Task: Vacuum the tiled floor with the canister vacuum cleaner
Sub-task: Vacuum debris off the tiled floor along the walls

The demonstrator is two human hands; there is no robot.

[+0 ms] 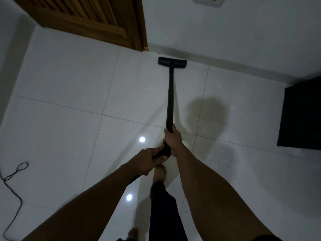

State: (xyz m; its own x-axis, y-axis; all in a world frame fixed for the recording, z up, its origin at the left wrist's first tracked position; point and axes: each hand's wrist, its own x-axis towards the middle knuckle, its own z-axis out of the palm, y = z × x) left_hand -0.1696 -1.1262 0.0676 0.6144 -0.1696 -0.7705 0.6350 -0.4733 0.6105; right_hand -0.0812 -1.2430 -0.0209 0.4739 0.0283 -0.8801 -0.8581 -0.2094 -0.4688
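A black vacuum wand [170, 94] runs away from me across the white tiled floor [69, 80]. Its flat black floor head [172, 61] lies on the tiles close to the base of the far wall. My right hand [172, 138] grips the wand's lower end from above. My left hand [147, 160] holds the curved black handle just behind it, fingers wrapped round it. A short piece of black hose [134, 179] shows under my left wrist. The canister itself is out of view.
A wooden louvred door [90, 20] stands at the far left of the white wall. A black cabinet [302, 115] sits at the right. A black power cord [13, 173] loops on the floor at the left. My bare feet [159, 173] stand below my hands.
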